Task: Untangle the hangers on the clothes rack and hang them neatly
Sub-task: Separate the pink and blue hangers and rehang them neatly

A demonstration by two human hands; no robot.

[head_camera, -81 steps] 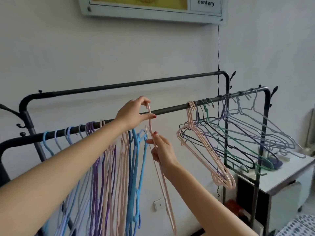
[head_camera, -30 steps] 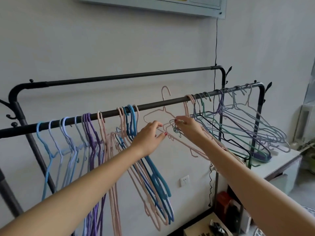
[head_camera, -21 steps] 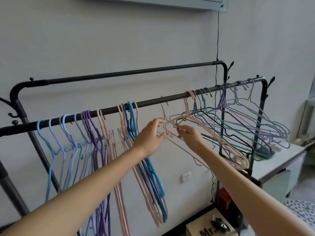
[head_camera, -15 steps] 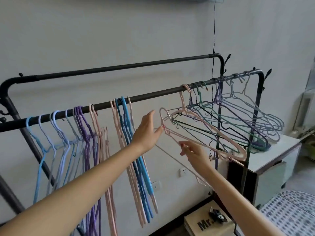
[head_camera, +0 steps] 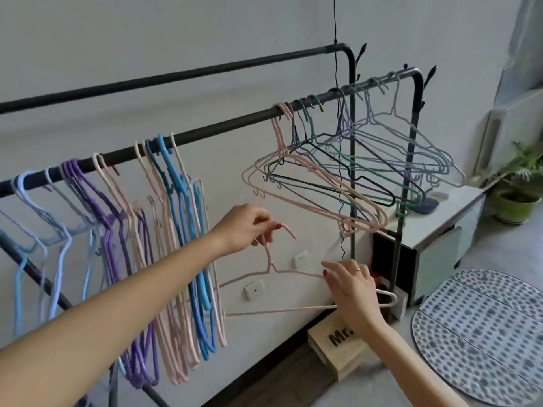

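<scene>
A loose pink hanger is off the black rack's front rail and held below it. My left hand pinches its hook. My right hand grips its right shoulder. On the rail's left part hang sorted hangers in blue, purple and pink, side by side. Toward the right end hangs a tangled cluster of hangers, pink, green, dark and grey-blue, splayed at angles.
A second black rail runs behind, close to the wall. A white cabinet stands under the rack's right end, with a potted plant beyond. A cardboard box and a dotted mat lie on the floor.
The pink hanger came free of the tangled cluster and both hands lowered it below the rail. My left hand went from touching it to pinching its hook. The view tilted down.
</scene>
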